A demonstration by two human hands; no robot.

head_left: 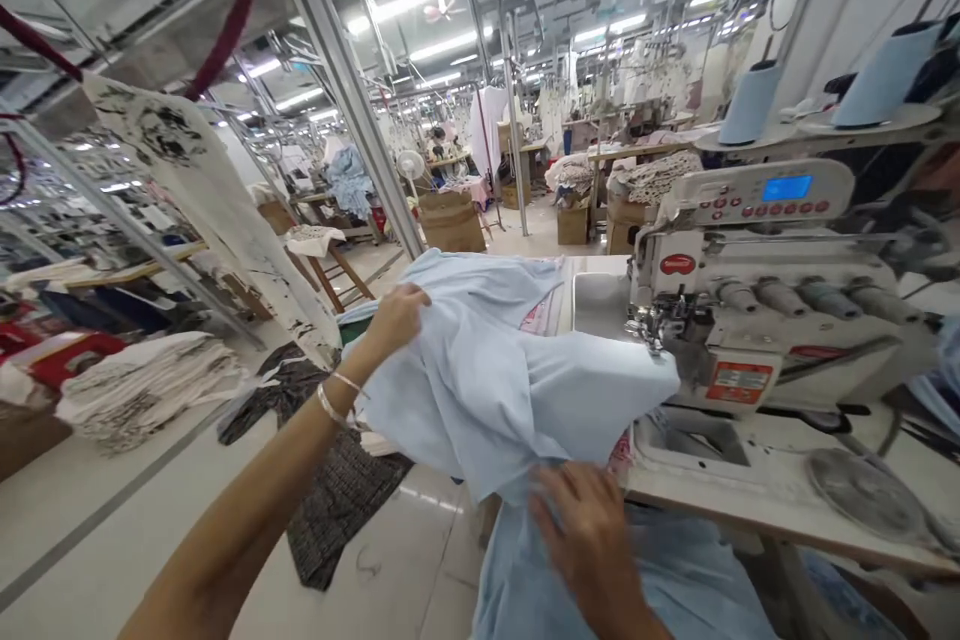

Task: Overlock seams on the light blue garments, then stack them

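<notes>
A light blue garment (480,360) lies spread over the sewing machine's bed and hangs off the front edge. Its right end reaches under the presser foot area of the sewing machine (679,320). My left hand (399,317), with a bangle at the wrist, is closed on the cloth at its left side. Low in the middle, my right hand (589,525) touches the garment's near part with bent fingers. Motion smears that hand, so its grip is unclear. More blue cloth (517,570) hangs below it.
Blue thread cones (752,105) stand behind the machine. A metal post (352,80) rises beyond my left hand, and a printed white cloth (217,210) hangs left of it. Dark cloth (330,500) droops at the lower left, near a stack of folded fabric (150,390) on the floor.
</notes>
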